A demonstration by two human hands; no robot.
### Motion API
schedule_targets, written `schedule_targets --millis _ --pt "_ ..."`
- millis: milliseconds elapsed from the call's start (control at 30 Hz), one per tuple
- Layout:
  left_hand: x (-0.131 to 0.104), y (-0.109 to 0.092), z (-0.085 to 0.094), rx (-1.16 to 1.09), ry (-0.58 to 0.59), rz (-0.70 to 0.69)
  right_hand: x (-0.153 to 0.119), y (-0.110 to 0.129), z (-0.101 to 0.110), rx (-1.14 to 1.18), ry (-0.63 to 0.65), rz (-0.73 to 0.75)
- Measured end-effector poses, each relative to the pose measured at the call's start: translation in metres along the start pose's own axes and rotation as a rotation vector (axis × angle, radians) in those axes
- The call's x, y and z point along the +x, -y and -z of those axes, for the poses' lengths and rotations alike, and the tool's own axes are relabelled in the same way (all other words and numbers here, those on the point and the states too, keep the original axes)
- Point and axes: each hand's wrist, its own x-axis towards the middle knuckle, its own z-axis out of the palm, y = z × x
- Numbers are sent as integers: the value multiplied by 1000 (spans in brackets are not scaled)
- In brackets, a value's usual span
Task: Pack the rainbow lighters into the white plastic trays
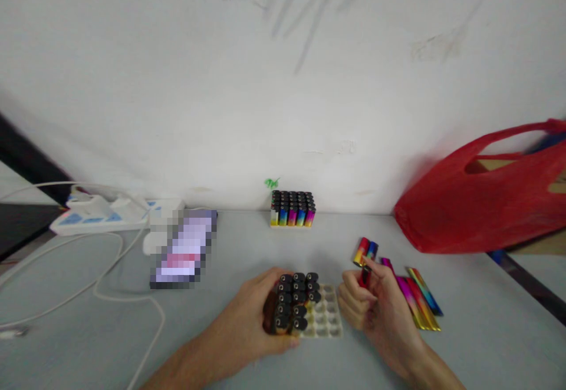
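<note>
My left hand (pixel 254 313) is wrapped around the left side of a group of black-topped lighters (pixel 299 297). They stand upright in a pale tray (pixel 328 313) whose right-hand cells show no lighters. Just right of the tray, my right hand (pixel 384 301) is closed on a lighter (pixel 365 276), of which a little red and black shows between the fingers. Past its fingertips lie a red-yellow metallic tube (pixel 361 251) and a blue one (pixel 372 252). Shiny purple, red and blue strips or sleeves (pixel 418 295) rest to the right of this hand.
A full block of colourful lighters (pixel 292 210) stands against the wall. A phone (pixel 188 245), a white power strip (pixel 104 213) and loose cables (pixel 119 248) occupy the left. On the right, a red plastic bag (pixel 477 195) reaches over the grey table (pixel 247 372).
</note>
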Motion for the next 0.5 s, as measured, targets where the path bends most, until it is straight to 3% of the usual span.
schedule_targets --millis 500 --pt "0 0 0 24 2 -10 -2 -7 1 -22 -7 -30"
